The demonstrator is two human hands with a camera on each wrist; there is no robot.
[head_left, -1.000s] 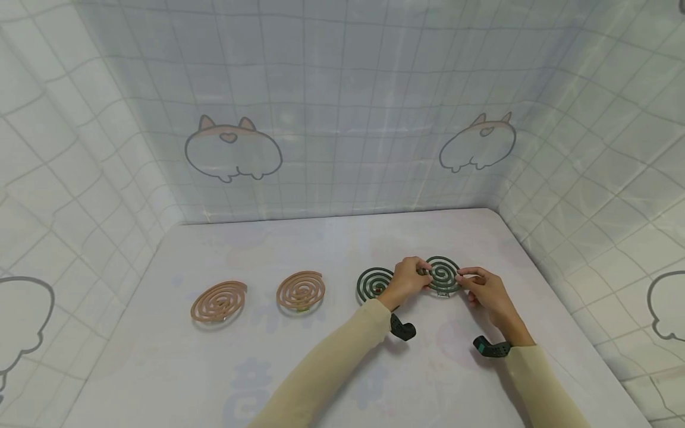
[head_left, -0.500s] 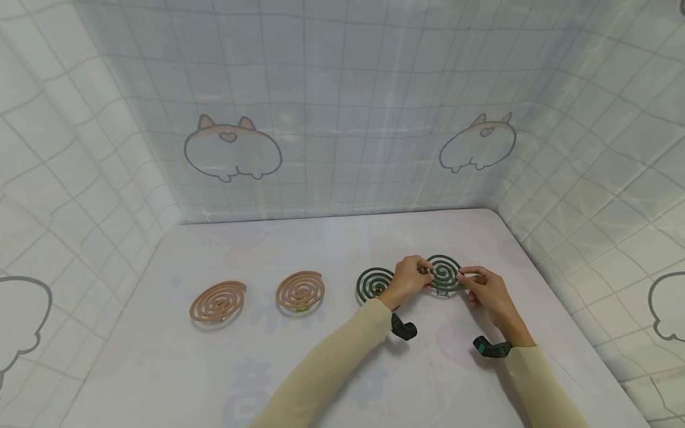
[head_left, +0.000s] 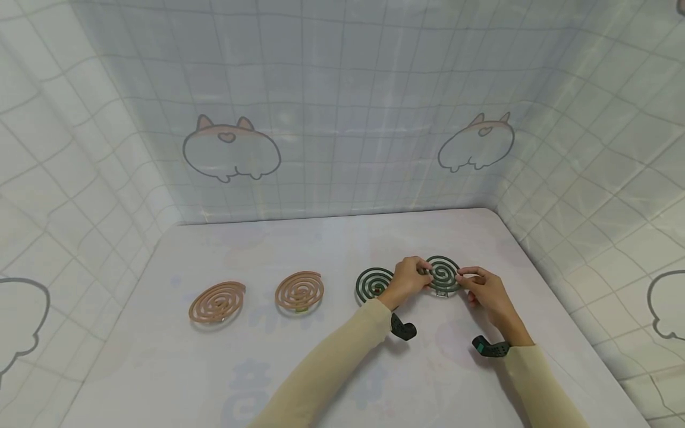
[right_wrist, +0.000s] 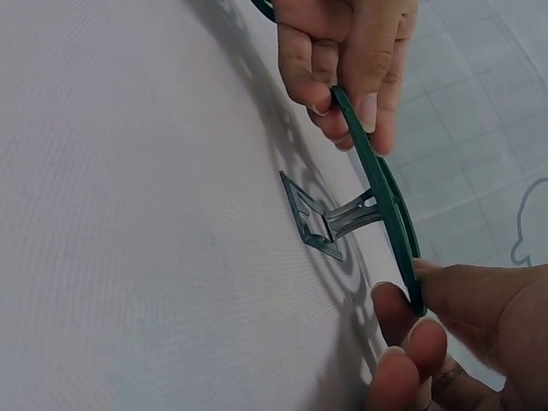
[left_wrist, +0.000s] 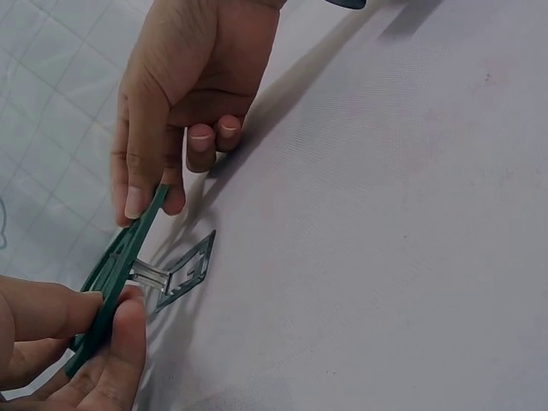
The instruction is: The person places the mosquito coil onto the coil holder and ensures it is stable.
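Note:
Between my two hands is a green mosquito coil (head_left: 442, 274) mounted on a small metal stand (right_wrist: 312, 218). My left hand (head_left: 411, 279) pinches its left edge between thumb and fingers. On the opposite edge, my right hand (head_left: 486, 292) pinches it the same way. Both wrist views show the coil side-on, with the stand's flat square base close to the table surface; whether it touches cannot be told. Another green mosquito coil (head_left: 369, 284) lies just left of my left hand, which partly covers it.
Two brown mosquito coils, one in the middle (head_left: 300, 290) and one farther left (head_left: 217, 302), sit raised above the white table (head_left: 176, 368). Tile-patterned curtain walls (head_left: 342, 119) enclose the back and both sides.
Both hands keep their pinch on the green coil. It rose very slightly half a second ago and is now back down; otherwise little differs.

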